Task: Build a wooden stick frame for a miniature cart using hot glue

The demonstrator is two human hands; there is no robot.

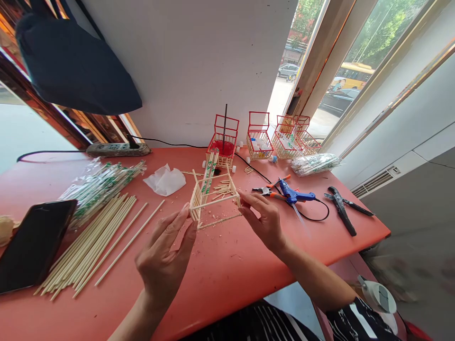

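A small open frame of wooden sticks [214, 201] is held just above the red table between both of my hands. My left hand [167, 248] pinches its left end, where a row of close-set sticks forms a side. At the opposite end, my right hand [265, 220] grips the right side between thumb and fingers. Behind the frame, paper-wrapped chopsticks [210, 173] lean on a red-rimmed stick cart [222, 137]. Short cut stick pieces [223, 189] and crumbs lie on the table beyond and around the frame.
Left on the table [117, 308] are bare sticks [92, 246], wrapped chopsticks [103, 184], a phone [35, 241] and a crumpled white sheet [165, 180]. A blue glue gun [293, 193], pliers [265, 190] and black cutters [343, 210] lie right. More red-rimmed carts [259, 137] stand behind.
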